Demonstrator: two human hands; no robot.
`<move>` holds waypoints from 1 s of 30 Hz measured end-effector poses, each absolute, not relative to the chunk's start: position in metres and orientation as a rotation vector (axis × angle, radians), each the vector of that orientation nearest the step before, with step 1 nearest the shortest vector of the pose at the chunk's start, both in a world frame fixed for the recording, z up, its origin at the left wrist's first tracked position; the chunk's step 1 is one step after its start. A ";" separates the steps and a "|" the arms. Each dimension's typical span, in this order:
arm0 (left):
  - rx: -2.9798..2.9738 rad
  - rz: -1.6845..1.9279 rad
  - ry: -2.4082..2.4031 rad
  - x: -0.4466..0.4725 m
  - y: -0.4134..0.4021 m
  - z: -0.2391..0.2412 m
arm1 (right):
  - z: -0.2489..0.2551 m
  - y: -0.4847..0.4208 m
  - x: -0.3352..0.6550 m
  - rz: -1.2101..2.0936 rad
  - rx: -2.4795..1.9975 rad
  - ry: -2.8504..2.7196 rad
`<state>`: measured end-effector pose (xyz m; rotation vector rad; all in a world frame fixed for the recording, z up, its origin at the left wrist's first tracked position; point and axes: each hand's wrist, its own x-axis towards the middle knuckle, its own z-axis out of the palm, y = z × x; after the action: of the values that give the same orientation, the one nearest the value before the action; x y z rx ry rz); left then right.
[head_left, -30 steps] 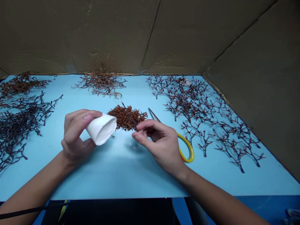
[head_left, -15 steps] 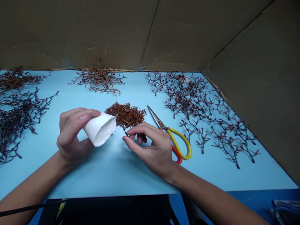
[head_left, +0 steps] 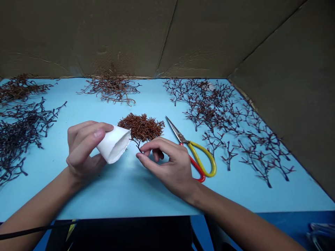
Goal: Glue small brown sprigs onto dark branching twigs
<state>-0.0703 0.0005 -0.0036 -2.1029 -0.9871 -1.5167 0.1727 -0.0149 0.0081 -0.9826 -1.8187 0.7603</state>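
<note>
My left hand (head_left: pixel 85 148) is closed around a white paper-like cup (head_left: pixel 113 143), tilted so its mouth faces right toward my other hand. Between thumb and forefinger, my right hand (head_left: pixel 167 162) pinches a small dark branched twig (head_left: pixel 138 144), its forked tips pointing up and left near the cup's rim. Just behind both hands lies a heap of short reddish-brown sticks (head_left: pixel 142 127). Right of my right hand rest scissors (head_left: pixel 193 148) with one yellow and one red handle, blades pointing away and a little apart.
Many dark branched twigs (head_left: pixel 209 104) spread over the right side of the light blue table (head_left: pixel 157 99). Dark twigs (head_left: pixel 23 130) pile at the left, with brown stems (head_left: pixel 18 89) behind them. Thin curly brown stems (head_left: pixel 112 87) lie against the cardboard wall (head_left: pixel 117 38).
The cup in my left hand has shifted slightly right. The twig in my right hand has turned, so more of its fork shows. The whole view has moved a little.
</note>
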 end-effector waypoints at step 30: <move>-2.209 -1.461 -0.996 -0.080 -0.003 -0.025 | 0.008 -0.010 0.164 1.700 -0.965 -1.007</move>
<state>-0.0799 -0.0030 -0.0251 -2.2091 -0.9960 -1.4609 0.1642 -0.0100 0.0076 -0.9646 -1.0066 1.7001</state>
